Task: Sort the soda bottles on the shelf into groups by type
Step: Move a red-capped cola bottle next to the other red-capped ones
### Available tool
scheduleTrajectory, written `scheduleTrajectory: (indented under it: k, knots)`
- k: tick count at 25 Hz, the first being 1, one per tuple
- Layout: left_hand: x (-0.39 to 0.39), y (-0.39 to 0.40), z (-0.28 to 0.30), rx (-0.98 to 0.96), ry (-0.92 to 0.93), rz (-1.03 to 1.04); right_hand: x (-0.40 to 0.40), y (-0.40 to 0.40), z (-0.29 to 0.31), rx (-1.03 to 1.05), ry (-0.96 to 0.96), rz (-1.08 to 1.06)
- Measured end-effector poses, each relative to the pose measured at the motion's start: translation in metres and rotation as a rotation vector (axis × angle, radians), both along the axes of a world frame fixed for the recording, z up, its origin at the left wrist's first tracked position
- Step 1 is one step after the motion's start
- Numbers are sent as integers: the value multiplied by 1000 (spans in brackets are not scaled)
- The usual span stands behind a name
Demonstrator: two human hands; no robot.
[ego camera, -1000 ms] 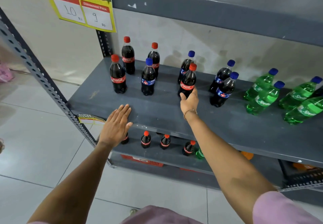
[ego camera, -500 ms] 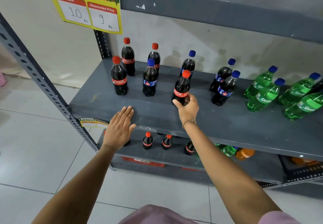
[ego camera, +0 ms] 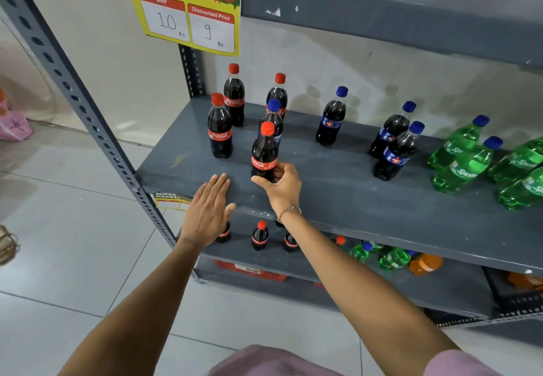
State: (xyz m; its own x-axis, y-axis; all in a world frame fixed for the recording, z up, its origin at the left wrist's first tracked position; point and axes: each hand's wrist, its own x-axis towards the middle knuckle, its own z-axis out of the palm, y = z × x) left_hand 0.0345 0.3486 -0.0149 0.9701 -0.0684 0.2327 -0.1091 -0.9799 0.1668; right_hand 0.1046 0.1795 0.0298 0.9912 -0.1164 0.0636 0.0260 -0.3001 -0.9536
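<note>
Left end of the grey metal shelf [ego camera: 338, 199], near the back corner: three red-capped cola bottles [ego camera: 219, 129] stand upright, dark liquid in smooth waisted plastic, red labels. The left hand [ego camera: 207, 211] lies flat and released on the front edge, grasping nothing. Just beside it the right hand [ego camera: 279, 183] is wrapped round the base of a fourth red-capped bottle [ego camera: 264, 152], upright, close to its own kind, so that group looks nearly gathered. One snag: a blue-capped bottle [ego camera: 273, 117] sits right behind it, among the reds, and looks due to move out. Mid-shelf, a lone blue-capped cola [ego camera: 331, 120], then a touching blue-capped pair [ego camera: 395, 140]. Right end, the glossy, ribbed green bottles [ego camera: 462, 164] already cluster together, so my call is the sort is well over halfway.
</note>
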Motion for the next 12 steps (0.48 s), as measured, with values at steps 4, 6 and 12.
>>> scheduleTrajectory:
  k: [4, 6, 12]
  knots:
    - [-3, -2, 2, 1, 9, 18, 6, 31, 3, -73, -22, 61]
    - [-2, -3, 3, 5, 16, 16, 11, 38, 6, -89, -24, 68]
    - [-3, 0, 1, -5, 1, -1, 8, 29, 3, -111, 23, 56]
